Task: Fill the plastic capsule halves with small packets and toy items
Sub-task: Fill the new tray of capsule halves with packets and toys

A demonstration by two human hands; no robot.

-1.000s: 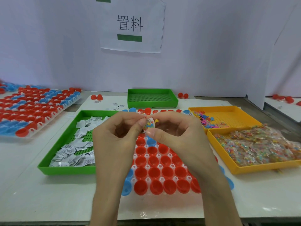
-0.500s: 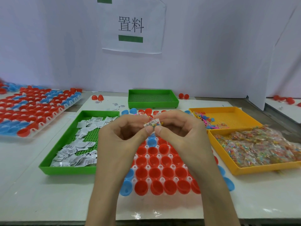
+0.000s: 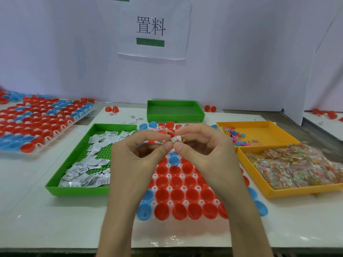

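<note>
At the far left a spare rack (image 3: pixel 37 125) of red and blue halves lay on the table (image 3: pixel 37 210), and nearer in, the green tray (image 3: pixel 78 191) held a heap of white paper packets (image 3: pixel 89 169). Just right of it the left hand (image 3: pixel 133 164) hovered above the working rack, thumb and forefinger closed in a pinch on one end of a small colourful packet (image 3: pixel 176 140). The right hand (image 3: pixel 209 153) met it from the other side, its fingers (image 3: pixel 181 147) curled and pinching the same packet. The packet therefore hung between both hands, in the air over the back rows of the capsule halves (image 3: pixel 176 197) and touching none of them. It looked rolled or folded small, so I judged the step in hand to be compacting it to fit a cup. To do that well, the roll would need to be kept tight and narrower than a cup mouth. It could then be passed to one hand and pressed low into one of the near red halves, which looked empty, so that it could not spring out. Farther right, the yellow tray (image 3: pixel 297 191) of bead packets and the rear yellow tray (image 3: pixel 267 134) with toy pieces (image 3: pixel 233 138) sat within reach.
</note>
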